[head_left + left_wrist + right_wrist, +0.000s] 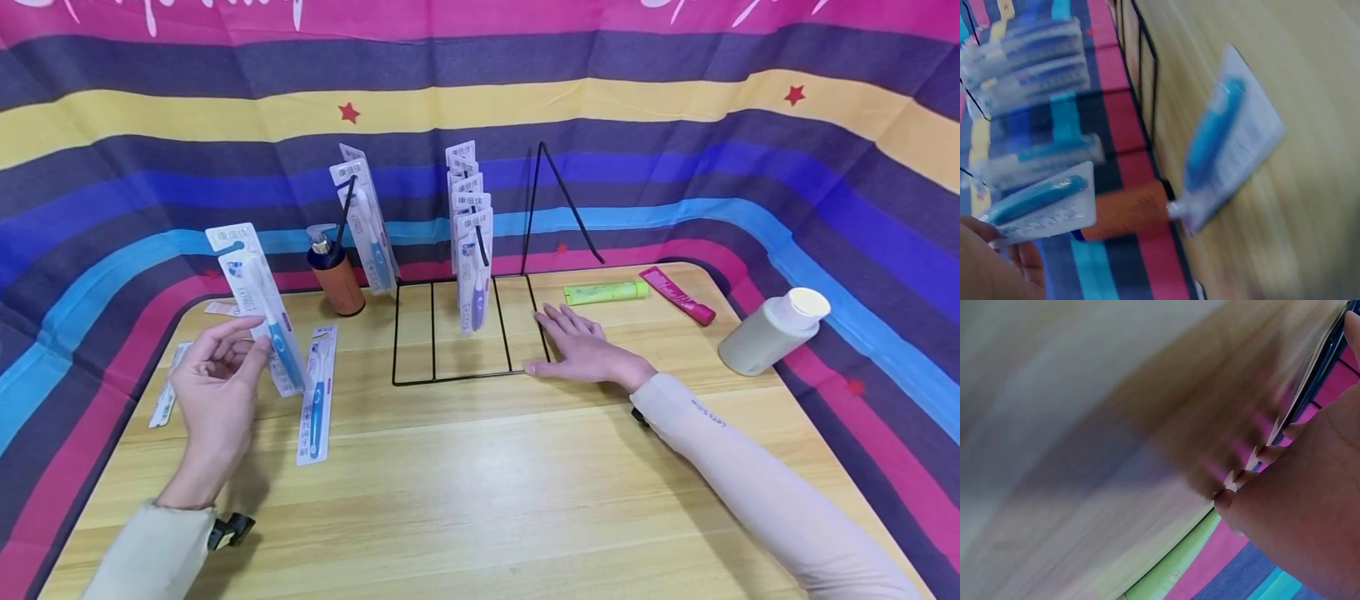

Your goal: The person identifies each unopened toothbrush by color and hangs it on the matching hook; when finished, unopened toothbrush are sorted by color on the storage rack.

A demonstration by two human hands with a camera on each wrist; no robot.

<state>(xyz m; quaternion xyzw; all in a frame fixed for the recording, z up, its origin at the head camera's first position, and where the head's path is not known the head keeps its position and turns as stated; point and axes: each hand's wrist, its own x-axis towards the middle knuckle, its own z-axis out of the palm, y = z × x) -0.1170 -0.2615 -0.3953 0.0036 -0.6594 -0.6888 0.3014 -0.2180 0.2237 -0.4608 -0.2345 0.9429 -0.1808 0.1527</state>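
My left hand pinches a blue packaged toothbrush between thumb and fingers, its card upright above the left side of the table. The same pack shows beside the fingers in the left wrist view. To its right, another blue packaged toothbrush lies on the table. My right hand rests with fingers spread at the right edge of a black wire rack. Purple packaged toothbrushes hang from the rack's middle hook, and blue packs from the left one; the right hook is bare.
An orange pump bottle stands left of the rack. More packs lie at the table's left edge. On the right are a green tube, a pink tube and a tilted white-capped bottle. Striped cloth surrounds the table.
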